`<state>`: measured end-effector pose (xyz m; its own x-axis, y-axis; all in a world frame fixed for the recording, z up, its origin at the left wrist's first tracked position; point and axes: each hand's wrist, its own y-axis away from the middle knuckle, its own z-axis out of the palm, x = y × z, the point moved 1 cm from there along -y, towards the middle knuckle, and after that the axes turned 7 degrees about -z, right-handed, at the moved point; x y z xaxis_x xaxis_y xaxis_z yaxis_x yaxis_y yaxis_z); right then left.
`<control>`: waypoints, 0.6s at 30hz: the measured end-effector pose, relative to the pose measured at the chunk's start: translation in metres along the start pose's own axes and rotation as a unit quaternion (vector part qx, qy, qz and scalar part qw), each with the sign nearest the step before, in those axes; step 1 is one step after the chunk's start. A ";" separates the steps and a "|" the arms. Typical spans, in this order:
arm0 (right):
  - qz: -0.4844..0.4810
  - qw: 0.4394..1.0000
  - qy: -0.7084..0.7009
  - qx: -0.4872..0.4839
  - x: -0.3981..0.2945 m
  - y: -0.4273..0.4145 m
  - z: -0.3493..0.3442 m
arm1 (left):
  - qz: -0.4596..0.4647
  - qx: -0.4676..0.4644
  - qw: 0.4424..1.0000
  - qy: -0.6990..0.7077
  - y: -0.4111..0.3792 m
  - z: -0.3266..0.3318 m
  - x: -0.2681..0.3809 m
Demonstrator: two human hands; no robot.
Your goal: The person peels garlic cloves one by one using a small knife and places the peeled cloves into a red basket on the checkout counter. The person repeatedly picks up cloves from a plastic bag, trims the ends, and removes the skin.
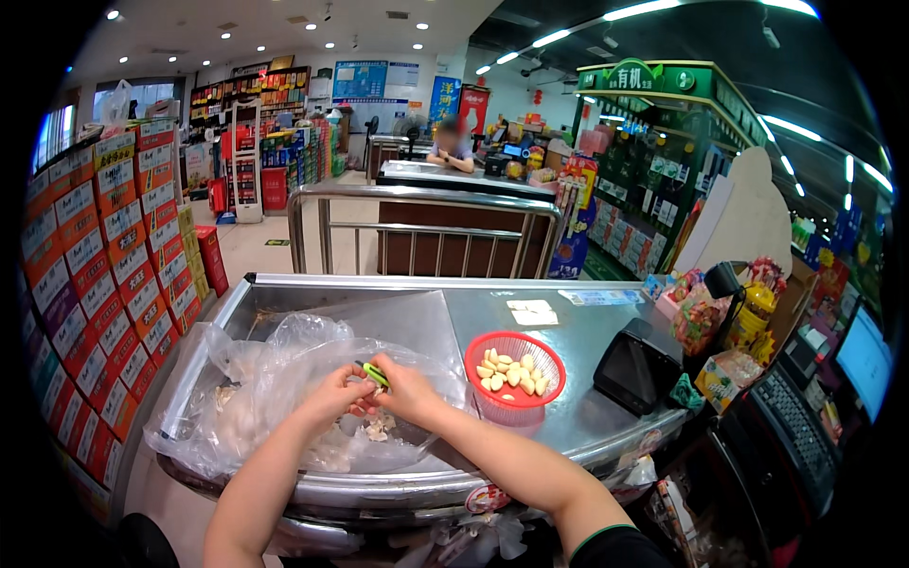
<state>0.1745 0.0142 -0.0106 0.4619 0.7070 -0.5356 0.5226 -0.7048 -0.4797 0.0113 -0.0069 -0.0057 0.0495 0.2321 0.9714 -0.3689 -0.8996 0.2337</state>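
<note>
My right hand (406, 394) grips a small tool with a bright green handle (376, 374), possibly a paring knife. Close against it, my left hand (339, 392) has its fingers pinched together. Whatever lies between those fingertips is hidden. Both hands are above a crumpled clear plastic bag (273, 380) spread over the metal counter. Pale papery garlic skins (380, 426) lie on the plastic below the hands. To the right stands a red plastic basket (479, 348) holding several peeled garlic cloves (513, 369).
A black customer display (635, 366) stands on the metal checkout counter (465, 305), right of the basket. Farther right are candy containers (699, 319) and a keyboard (795, 412). A steel railing (426, 195) rises beyond the counter. Stacked cartons (117, 241) line the left; a person (452, 148) leans at another counter.
</note>
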 end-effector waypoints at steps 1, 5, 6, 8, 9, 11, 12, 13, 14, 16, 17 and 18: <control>-0.011 1.000 -0.017 -0.005 -0.007 -0.002 -0.001 | 0.027 0.009 1.000 0.010 -0.003 -0.006 -0.006; -0.014 0.996 -0.090 -0.001 -0.004 0.000 -0.001 | 0.073 0.029 0.997 -0.007 -0.004 -0.009 -0.006; -0.009 0.994 -0.113 0.005 0.001 0.000 0.002 | 0.069 0.036 0.997 -0.025 -0.001 -0.007 -0.002; 0.001 0.991 -0.133 -0.001 0.009 -0.002 0.004 | 0.080 0.043 0.994 -0.055 0.001 -0.006 0.000; 0.007 0.990 -0.142 -0.004 0.012 -0.001 0.004 | 0.086 0.045 0.993 -0.069 0.001 -0.004 0.000; 0.010 0.986 -0.163 0.014 0.016 0.000 0.005 | 0.099 0.039 0.993 -0.055 -0.001 -0.001 0.001; 0.022 0.983 -0.180 0.016 0.010 -0.002 0.002 | 0.105 0.038 0.992 -0.049 -0.001 -0.002 0.000; 0.034 0.980 -0.196 0.018 0.007 -0.002 0.001 | 0.118 0.037 0.991 -0.056 -0.001 -0.002 -0.001; 0.026 0.982 -0.185 0.029 0.009 -0.002 0.004 | 0.130 0.035 0.989 -0.063 -0.002 -0.003 -0.002; 0.034 0.979 -0.198 0.020 0.007 -0.001 0.004 | 0.151 0.036 0.984 -0.087 -0.004 -0.005 -0.005; 0.037 0.978 -0.205 0.015 0.006 -0.001 0.003 | 0.158 0.039 0.981 -0.105 -0.006 -0.007 -0.007; 0.039 0.980 -0.196 0.012 0.005 -0.002 0.003 | 0.164 0.042 0.978 -0.122 -0.007 -0.008 -0.008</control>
<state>0.1740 0.0186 -0.0144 0.1869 0.5778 -0.7945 0.4772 -0.7603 -0.4406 0.0061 0.0000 -0.0158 0.1646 -0.1603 0.9732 -0.3249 -0.9404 -0.1000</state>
